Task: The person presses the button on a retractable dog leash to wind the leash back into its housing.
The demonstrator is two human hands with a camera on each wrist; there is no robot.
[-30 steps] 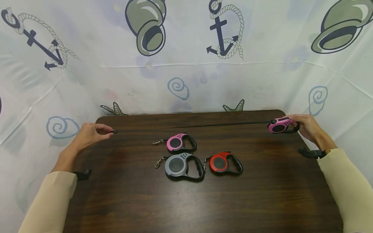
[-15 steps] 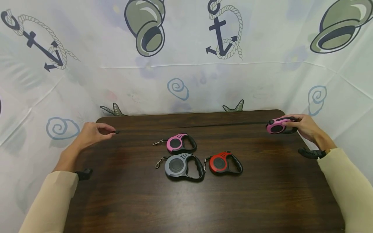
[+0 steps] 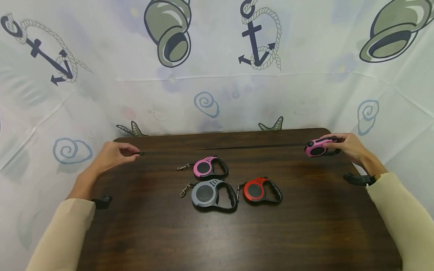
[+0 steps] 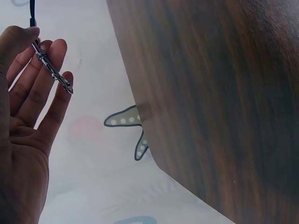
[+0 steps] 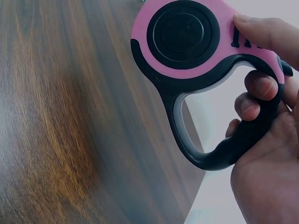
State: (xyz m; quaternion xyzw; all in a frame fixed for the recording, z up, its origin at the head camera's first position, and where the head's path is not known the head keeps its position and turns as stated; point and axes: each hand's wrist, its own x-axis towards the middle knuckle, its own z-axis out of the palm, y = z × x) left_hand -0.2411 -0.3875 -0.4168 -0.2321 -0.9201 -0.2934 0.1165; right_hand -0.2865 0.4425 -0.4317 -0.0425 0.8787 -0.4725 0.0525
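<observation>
My right hand grips the black handle of a pink retractable leash, fingers curled through the loop and thumb on the pink case. From it a thin black cord runs drawn out across the back of the table to my left hand. There the thumb and a finger pinch the cord's end by its metal snap hook, which lies along the other fingers. Between the hands, on the table, lie a second pink leash, a grey leash and a red leash.
The dark wooden table has its back edge against a white printed cloth. The cloth also hangs at both sides. The grey leash lies right in front of the second pink one, with the red leash's clip close to its handle.
Both hands have come slightly closer together: the left has shifted right, the right has shifted left with the pink leash. The drawn-out cord is a little shorter. The leashes on the table stay put.
</observation>
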